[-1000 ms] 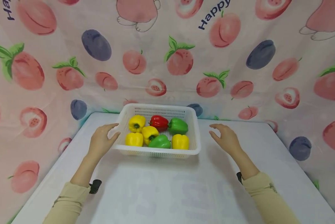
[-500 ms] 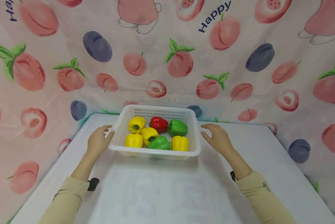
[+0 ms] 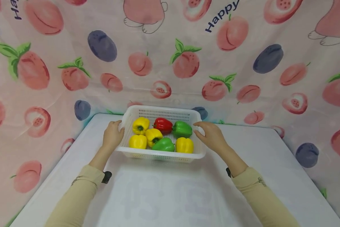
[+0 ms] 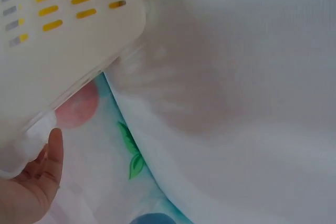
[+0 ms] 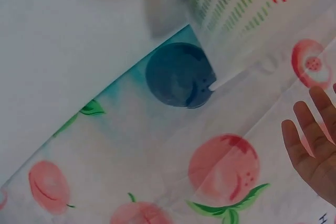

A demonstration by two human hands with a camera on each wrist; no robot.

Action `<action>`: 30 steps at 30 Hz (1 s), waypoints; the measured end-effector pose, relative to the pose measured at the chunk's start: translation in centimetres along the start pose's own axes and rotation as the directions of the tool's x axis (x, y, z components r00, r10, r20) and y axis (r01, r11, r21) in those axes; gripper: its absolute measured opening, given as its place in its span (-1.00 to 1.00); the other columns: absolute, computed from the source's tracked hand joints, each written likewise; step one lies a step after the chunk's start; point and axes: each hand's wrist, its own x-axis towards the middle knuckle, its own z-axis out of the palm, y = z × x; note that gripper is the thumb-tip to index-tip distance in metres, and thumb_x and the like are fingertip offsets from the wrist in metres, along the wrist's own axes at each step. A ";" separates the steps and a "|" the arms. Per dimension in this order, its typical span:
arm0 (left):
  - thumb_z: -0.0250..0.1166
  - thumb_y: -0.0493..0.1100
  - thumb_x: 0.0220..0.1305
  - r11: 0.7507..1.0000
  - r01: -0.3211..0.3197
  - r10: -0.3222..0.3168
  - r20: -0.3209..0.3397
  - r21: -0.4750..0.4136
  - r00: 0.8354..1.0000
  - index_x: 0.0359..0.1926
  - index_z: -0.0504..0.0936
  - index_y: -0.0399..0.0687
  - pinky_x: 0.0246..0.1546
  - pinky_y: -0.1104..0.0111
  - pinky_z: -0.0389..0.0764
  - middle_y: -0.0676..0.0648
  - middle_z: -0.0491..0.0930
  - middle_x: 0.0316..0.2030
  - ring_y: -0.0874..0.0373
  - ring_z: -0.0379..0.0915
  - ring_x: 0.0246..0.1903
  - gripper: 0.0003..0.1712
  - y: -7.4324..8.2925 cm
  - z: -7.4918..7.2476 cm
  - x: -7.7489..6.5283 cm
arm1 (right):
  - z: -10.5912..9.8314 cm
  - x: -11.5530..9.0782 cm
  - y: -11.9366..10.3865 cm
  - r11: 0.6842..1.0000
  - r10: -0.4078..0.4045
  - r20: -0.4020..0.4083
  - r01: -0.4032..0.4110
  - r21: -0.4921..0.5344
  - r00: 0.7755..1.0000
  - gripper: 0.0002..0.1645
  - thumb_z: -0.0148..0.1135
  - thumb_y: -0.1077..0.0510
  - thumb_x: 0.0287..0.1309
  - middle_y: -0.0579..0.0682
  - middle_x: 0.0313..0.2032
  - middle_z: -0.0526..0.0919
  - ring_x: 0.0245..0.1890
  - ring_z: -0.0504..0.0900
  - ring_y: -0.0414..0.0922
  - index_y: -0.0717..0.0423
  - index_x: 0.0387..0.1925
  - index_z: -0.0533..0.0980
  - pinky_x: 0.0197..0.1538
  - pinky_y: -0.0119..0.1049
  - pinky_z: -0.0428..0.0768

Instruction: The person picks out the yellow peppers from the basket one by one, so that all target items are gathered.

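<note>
A white perforated plastic basket (image 3: 158,154) holds several bell peppers. Yellow ones (image 3: 138,142) sit mostly on the left, with another yellow pepper (image 3: 184,145) at the front right. A red pepper (image 3: 163,125) lies at the back beside a green pepper (image 3: 182,129), and a second green pepper (image 3: 163,144) is at the front. My left hand (image 3: 112,135) is at the basket's left rim, its fingertips overlapping the edge; in the left wrist view those fingers (image 4: 54,156) lie beside the wall. My right hand (image 3: 211,135) hovers at the right rim, fingers (image 5: 307,129) loosely extended with nothing between them.
The basket stands at the back of a white-covered table (image 3: 164,195). Behind it, and along both sides, hangs a pink fruit-print cloth (image 3: 158,41). Dark straps or devices (image 3: 107,177) show at both wrists.
Both hands have moved inward, the right one leftward and the left one rightward, up to the basket's rims. The basket and peppers keep their places; the view has shifted slightly.
</note>
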 end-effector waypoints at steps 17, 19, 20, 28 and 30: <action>-0.02 -0.34 0.34 1.000 -0.008 0.007 -0.025 -0.017 1.000 0.14 0.40 -0.53 0.07 -0.08 0.49 -0.49 0.41 0.05 -0.37 0.41 0.04 -0.59 0.3 0.5 -0.5 | 0.5 4.9 -5.5 0.988 -0.152 0.116 0.155 -0.016 0.982 -0.66 0.23 0.08 0.18 0.06 -0.13 0.69 -0.11 0.64 -0.01 0.16 -0.05 0.57 0.04 -0.14 0.61; -0.01 -0.34 0.34 1.000 -0.012 0.012 -0.032 -0.012 0.999 0.14 0.41 -0.52 0.06 -0.08 0.50 -0.49 0.42 0.04 -0.36 0.42 0.03 -0.59 0.3 0.5 -0.5 | 0.6 5.5 -5.8 0.987 -0.154 0.126 0.158 -0.026 0.980 -0.66 0.23 0.08 0.18 0.06 -0.13 0.69 -0.13 0.64 -0.01 0.15 -0.04 0.57 0.01 -0.16 0.62; -0.01 -0.35 0.34 1.000 -0.017 0.016 -0.036 -0.009 0.999 0.13 0.41 -0.52 0.05 -0.08 0.50 -0.49 0.43 0.04 -0.36 0.43 0.02 -0.59 0.3 0.5 -0.5 | 0.7 5.7 -6.0 0.987 -0.150 0.136 0.156 -0.034 0.979 -0.65 0.23 0.07 0.19 0.05 -0.11 0.68 -0.12 0.64 -0.01 0.15 -0.03 0.56 0.02 -0.16 0.62; -0.01 -0.36 0.34 1.000 -0.019 0.019 -0.040 -0.011 0.999 0.13 0.42 -0.53 0.07 -0.08 0.49 -0.49 0.43 0.03 -0.36 0.42 0.02 -0.60 0.0 0.5 -0.4 | 1.3 7.6 -7.5 0.986 -0.126 0.255 0.150 -0.077 0.959 -0.61 0.23 0.05 0.19 0.06 -0.01 0.65 -0.03 0.62 0.00 0.12 0.01 0.55 0.07 -0.17 0.60; 0.00 -0.35 0.34 1.000 -0.012 0.012 -0.037 -0.018 0.999 0.13 0.42 -0.52 0.08 -0.07 0.48 -0.48 0.43 0.04 -0.35 0.42 0.03 -0.60 0.1 0.6 -0.3 | 1.5 7.8 -7.7 0.985 -0.129 0.277 0.155 -0.075 0.952 -0.62 0.25 0.06 0.18 0.06 -0.03 0.66 -0.04 0.62 0.00 0.12 0.01 0.56 0.08 -0.18 0.60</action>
